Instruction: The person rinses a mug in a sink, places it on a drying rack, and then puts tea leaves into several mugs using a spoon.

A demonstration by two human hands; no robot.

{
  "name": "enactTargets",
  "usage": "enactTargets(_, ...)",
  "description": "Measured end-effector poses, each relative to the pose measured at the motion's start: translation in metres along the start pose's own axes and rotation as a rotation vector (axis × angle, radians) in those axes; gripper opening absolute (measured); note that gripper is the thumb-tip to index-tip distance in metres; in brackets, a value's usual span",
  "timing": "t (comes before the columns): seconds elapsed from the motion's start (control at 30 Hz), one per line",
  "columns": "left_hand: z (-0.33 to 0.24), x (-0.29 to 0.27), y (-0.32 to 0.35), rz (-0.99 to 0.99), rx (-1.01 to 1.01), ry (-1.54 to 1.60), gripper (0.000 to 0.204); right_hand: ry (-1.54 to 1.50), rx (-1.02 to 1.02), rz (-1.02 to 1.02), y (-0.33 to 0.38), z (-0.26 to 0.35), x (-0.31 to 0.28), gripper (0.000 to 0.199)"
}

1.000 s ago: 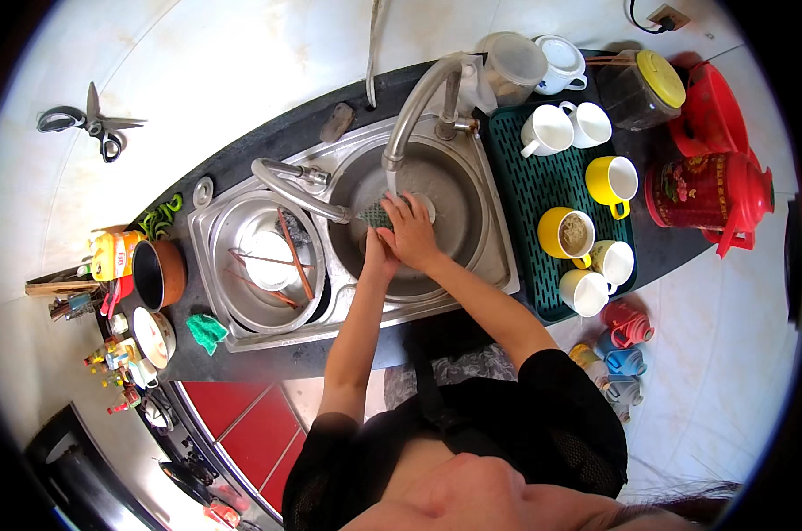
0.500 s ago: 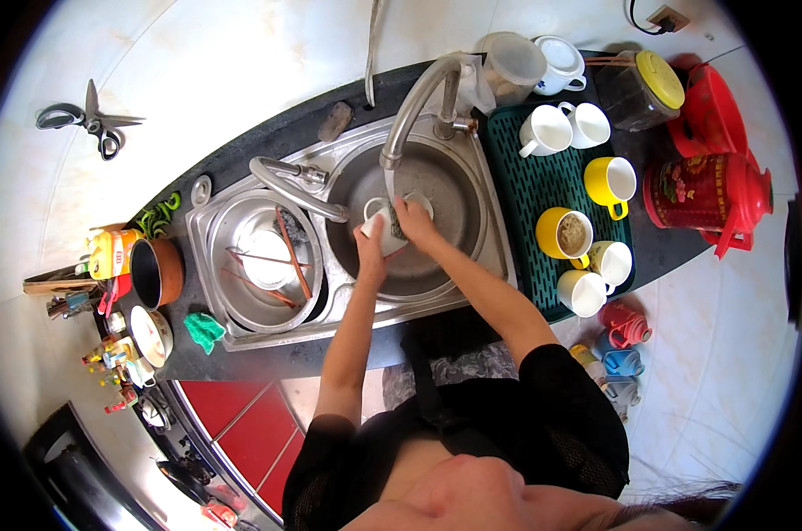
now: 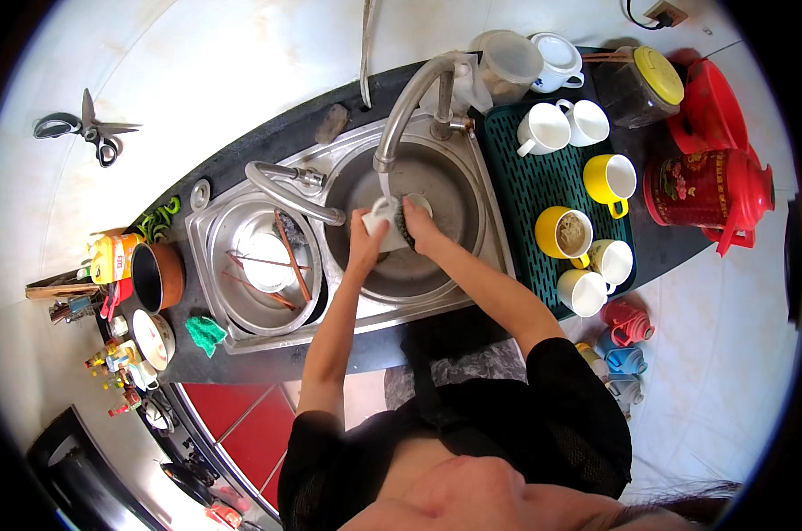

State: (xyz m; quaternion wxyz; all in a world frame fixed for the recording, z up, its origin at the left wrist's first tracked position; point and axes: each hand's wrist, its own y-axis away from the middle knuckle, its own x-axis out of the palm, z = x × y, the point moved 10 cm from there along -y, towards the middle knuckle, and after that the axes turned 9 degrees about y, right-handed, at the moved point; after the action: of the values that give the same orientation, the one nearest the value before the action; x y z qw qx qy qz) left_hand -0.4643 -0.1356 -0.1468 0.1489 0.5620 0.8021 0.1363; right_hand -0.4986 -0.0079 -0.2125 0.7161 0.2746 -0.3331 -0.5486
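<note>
Over the right-hand sink basin [image 3: 359,168], my left hand [image 3: 364,243] is closed around a white mug [image 3: 393,236]. My right hand [image 3: 424,232] grips a dark, rough scouring pad [image 3: 404,221] and presses it against the mug's right side. Water [image 3: 384,184] runs from the tall curved faucet [image 3: 399,115] onto or just beside the mug. Behind my right hand, another white rounded piece [image 3: 420,202] shows in the basin, mostly hidden.
Left, a metal bowl [image 3: 233,305] holds chopsticks and a white dish. A shorter faucet [image 3: 286,196] arches between the basins. Right, a green drain tray [image 3: 518,168] carries several white and yellow mugs beside a red thermos [image 3: 706,195]. A green cloth [image 3: 205,332] lies front left.
My left hand has shifted slightly left and up with the mug, turning it. My right hand has moved a little to the right, and more of the scouring pad shows.
</note>
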Motion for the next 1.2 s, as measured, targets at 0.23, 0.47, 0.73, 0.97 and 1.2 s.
enactTargets(0.23,0.037,0.007,0.019,0.108,-0.630,0.819,0.050,1.108,-0.856,0.104,0.073,0.064,0.018,0.038)
enactTargets(0.47,0.056,0.023,0.019,0.294,-0.598,1.115,0.049,0.931,-0.724,0.173,0.085,0.117,0.009,0.029)
enactTargets(0.73,0.053,0.038,-0.011,0.285,-0.338,1.218,0.054,1.013,-0.851,0.044,0.109,0.081,0.067,0.049)
enactTargets(0.97,0.086,0.017,-0.023,-0.043,-0.379,0.901,0.045,1.087,-0.757,0.172,0.042,0.006,0.053,0.043)
enactTargets(1.2,0.065,0.037,-0.023,0.061,-0.387,1.105,0.042,0.919,-0.465,0.166,0.042,0.034,0.062,0.033)
